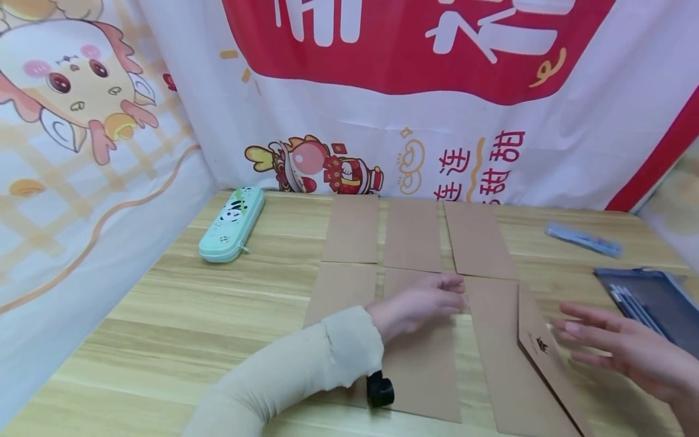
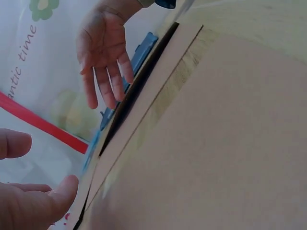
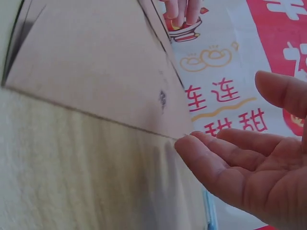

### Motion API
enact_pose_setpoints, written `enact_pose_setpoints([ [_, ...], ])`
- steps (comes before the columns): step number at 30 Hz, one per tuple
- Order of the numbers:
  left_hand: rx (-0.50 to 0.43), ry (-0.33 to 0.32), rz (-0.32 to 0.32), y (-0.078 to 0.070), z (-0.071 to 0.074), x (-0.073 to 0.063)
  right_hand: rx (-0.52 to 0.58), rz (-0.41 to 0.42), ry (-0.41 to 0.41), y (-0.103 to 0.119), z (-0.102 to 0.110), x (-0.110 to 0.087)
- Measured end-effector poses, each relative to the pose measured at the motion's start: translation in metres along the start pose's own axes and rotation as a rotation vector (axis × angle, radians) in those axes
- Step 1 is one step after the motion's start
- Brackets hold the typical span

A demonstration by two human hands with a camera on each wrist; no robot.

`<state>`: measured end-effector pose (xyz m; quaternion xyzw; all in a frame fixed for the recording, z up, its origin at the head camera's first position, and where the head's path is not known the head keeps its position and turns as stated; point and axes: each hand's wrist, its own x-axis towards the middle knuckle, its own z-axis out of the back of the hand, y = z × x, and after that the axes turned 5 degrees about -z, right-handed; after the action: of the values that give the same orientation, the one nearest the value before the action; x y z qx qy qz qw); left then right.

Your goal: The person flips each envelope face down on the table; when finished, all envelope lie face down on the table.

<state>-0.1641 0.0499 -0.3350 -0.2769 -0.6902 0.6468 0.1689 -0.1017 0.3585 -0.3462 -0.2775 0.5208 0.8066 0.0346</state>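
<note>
Brown kraft-paper booklets lie flat in two rows, with a near middle booklet (image 1: 420, 376) under my left hand (image 1: 420, 303). That hand is held above the table, fingers extended to the right and holding nothing. At the near right, a cover with a small black logo (image 1: 532, 331) is tilted up off the flat brown piece (image 1: 494, 340) beside it. My right hand (image 1: 622, 346) is just right of that cover, fingers spread and holding nothing. In the right wrist view, its fingertips come right at the edge of the logo cover (image 3: 105, 62).
A mint pencil case (image 1: 232, 224) with a panda print sits at the back left. At right are a light blue packet (image 1: 583, 238) and a dark blue mesh pouch (image 1: 666, 303) with pens. Printed cloth (image 1: 338, 121) hangs behind the wooden table (image 1: 164, 328).
</note>
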Motion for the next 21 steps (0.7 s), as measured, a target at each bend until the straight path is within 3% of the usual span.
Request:
enact_pose_setpoints([
  [8,-0.006,-0.046,0.043,0.009,-0.012,0.007,0.027,-0.025,0.031,-0.003,-0.003,0.008],
  [15,-0.015,-0.048,0.057,0.013,-0.019,0.007,0.096,0.039,0.099,-0.004,-0.001,0.014],
  [21,-0.041,-0.056,0.065,0.014,-0.021,0.008,0.122,0.047,0.124,-0.004,0.0,0.018],
])
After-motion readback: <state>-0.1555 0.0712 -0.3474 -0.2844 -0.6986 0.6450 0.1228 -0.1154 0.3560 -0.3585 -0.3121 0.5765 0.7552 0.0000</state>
